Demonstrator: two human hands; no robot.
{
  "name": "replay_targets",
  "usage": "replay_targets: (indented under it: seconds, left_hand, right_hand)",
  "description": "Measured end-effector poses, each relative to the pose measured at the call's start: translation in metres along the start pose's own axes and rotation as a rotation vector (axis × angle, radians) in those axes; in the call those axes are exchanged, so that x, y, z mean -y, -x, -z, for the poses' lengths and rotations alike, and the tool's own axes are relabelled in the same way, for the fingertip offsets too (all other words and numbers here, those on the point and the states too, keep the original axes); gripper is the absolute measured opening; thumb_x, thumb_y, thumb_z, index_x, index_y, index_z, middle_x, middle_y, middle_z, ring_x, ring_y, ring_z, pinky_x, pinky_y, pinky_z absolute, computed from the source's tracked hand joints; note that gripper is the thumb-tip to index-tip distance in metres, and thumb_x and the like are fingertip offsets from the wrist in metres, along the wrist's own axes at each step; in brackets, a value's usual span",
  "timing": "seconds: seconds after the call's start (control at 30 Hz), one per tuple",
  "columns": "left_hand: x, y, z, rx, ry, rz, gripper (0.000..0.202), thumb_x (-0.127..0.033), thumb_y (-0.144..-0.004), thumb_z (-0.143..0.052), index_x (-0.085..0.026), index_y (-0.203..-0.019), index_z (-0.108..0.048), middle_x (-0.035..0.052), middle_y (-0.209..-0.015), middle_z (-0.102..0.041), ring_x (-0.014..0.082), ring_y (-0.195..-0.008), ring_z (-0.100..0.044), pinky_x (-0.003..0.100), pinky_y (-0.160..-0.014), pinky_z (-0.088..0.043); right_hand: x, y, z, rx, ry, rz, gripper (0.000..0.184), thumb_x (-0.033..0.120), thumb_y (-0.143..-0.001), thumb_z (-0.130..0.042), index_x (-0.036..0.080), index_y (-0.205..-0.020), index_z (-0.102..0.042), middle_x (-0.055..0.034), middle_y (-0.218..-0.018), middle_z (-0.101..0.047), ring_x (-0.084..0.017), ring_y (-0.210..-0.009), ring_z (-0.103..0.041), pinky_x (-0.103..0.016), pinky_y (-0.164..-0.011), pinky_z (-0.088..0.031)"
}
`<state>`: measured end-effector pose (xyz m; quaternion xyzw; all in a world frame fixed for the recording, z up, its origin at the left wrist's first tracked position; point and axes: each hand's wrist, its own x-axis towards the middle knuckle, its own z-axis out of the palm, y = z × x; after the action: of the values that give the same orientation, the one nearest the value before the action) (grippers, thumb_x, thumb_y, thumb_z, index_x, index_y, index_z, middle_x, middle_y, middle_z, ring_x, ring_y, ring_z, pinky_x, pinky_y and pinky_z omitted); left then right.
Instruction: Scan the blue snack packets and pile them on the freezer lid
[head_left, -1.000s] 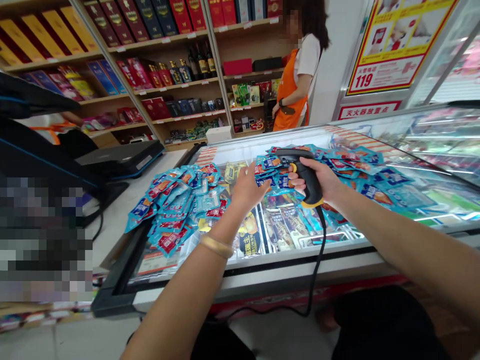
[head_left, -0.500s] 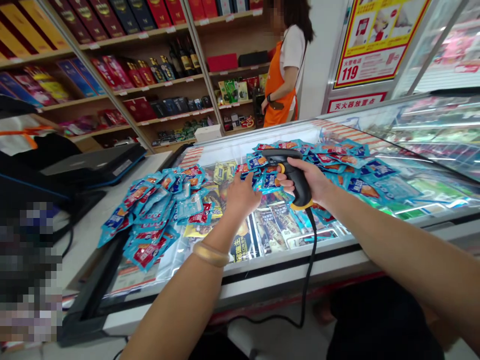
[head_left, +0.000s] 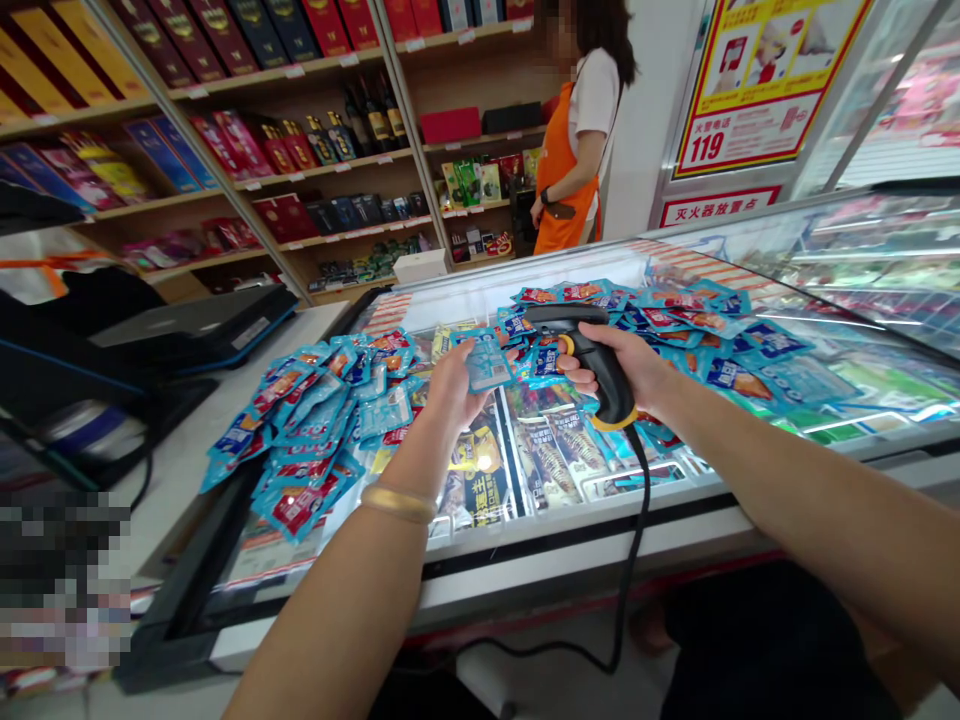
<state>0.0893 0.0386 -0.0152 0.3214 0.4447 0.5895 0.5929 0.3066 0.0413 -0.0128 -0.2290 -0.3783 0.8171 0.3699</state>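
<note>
My left hand (head_left: 455,385) is closed on a light-blue snack packet (head_left: 487,360), its printed back turned up towards me. Around its grip my right hand (head_left: 628,362) is wrapped on a black and yellow barcode scanner (head_left: 604,375), whose head points left, just right of the held packet. A black cord runs down from the scanner's handle. One pile of blue and red snack packets (head_left: 311,420) lies to the left on the glass top of a freezer (head_left: 480,560). Another pile of such packets (head_left: 720,340) spreads behind and right of the scanner.
A counter with a dark electronic device (head_left: 191,325) adjoins the freezer on the left. Beyond, shelves (head_left: 322,235) hold boxes and bottles. A person in an orange apron (head_left: 559,170) stands behind the freezer. Frozen goods (head_left: 551,455) show through the glass.
My left hand has picked up a packet from the right-hand pile and brought it slightly left, back side up. My right hand keeps holding the scanner, a little lower and further right.
</note>
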Motion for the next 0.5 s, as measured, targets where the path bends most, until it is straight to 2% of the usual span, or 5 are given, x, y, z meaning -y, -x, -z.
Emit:
replay_targets:
  seconds: [0.13,0.33,0.5]
  left_hand:
    - [0.0009,-0.0002,0.004,0.058,0.063,0.029,0.039,-0.034,-0.097,-0.042,-0.024,-0.133,-0.054,0.0075,-0.102,-0.075,0.0217,-0.089,-0.074,0.044,-0.086,-0.058]
    - [-0.0027,-0.0017,0.0033,-0.026,0.091,0.013,0.038,-0.035,-0.1,-0.037,-0.021,-0.129,-0.057,0.0048,-0.09,-0.075,0.0181,-0.077,-0.073,0.038,-0.076,-0.061]
    - [-0.0045,-0.0011,0.0028,-0.064,0.097,0.025,0.037,-0.035,-0.1,-0.037,-0.021,-0.127,-0.057,0.0035,-0.083,-0.074,0.0179,-0.076,-0.072,0.035,-0.071,-0.061]
  right_hand:
    - [-0.0016,0.003,-0.0025,0.056,0.087,-0.077,0.02,0.035,-0.087,-0.062,0.016,-0.087,-0.058,-0.0024,-0.067,-0.055,-0.01,-0.05,-0.043,-0.021,-0.043,-0.04]
    - [-0.0053,0.0028,-0.0043,0.061,0.204,-0.186,0.022,0.036,-0.089,-0.061,0.015,-0.081,-0.058,-0.0031,-0.066,-0.056,-0.01,-0.051,-0.045,-0.021,-0.043,-0.041]
    - [-0.0068,0.0015,-0.0027,0.088,0.197,-0.196,0.026,0.038,-0.086,-0.067,0.014,-0.079,-0.059,-0.0032,-0.067,-0.056,-0.009,-0.05,-0.047,-0.02,-0.043,-0.042]
